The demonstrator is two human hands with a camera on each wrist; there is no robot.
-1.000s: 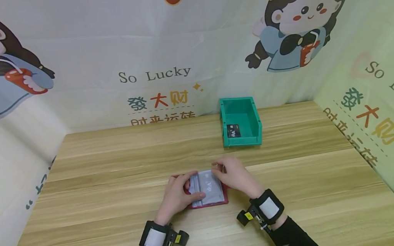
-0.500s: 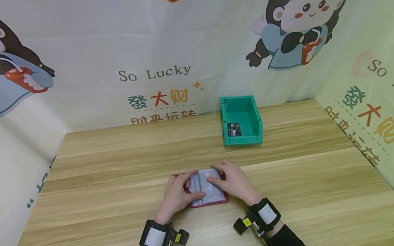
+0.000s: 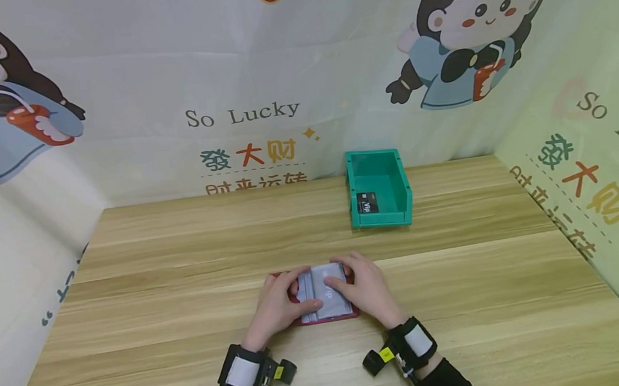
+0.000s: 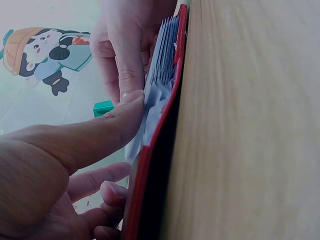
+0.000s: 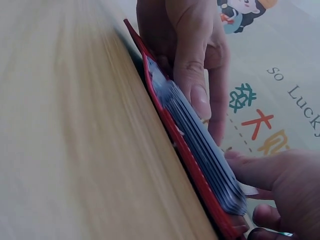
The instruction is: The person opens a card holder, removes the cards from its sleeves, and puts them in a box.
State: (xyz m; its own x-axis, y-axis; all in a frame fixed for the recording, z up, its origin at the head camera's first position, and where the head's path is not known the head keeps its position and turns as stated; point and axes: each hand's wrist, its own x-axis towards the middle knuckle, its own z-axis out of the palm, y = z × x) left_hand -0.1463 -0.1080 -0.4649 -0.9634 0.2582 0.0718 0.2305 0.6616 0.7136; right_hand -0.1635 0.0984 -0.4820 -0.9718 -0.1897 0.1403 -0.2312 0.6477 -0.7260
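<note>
An opened red card holder [image 3: 327, 320] lies on the wooden table, its stack of clear plastic sleeves [image 3: 326, 310] uppermost. Faint "Vip" lettering shows through the top sleeve. My left hand [image 3: 277, 309] grips the holder's left part, thumb pressed across the sleeves and fingers at the far edge. From the right, my right hand [image 3: 370, 288] holds the sleeves, with its thumb on the top one and its fingers round the far right corner. In the right wrist view the layered sleeves [image 5: 200, 140] stand in a thick stack above the red cover [image 5: 187, 162]. Some fingertips are hidden.
A green open-front bin [image 3: 393, 218] stands at the back of the table against the printed backdrop. Inside it, at the front left, lies a black card [image 3: 367, 203] marked "Vip". Wood tabletop [image 3: 183, 251] surrounds the holder.
My right hand has shifted left onto the sleeves; its thumb now lies on the top sleeve, partly covering the lettering. The left hand has kept its hold on the holder.
</note>
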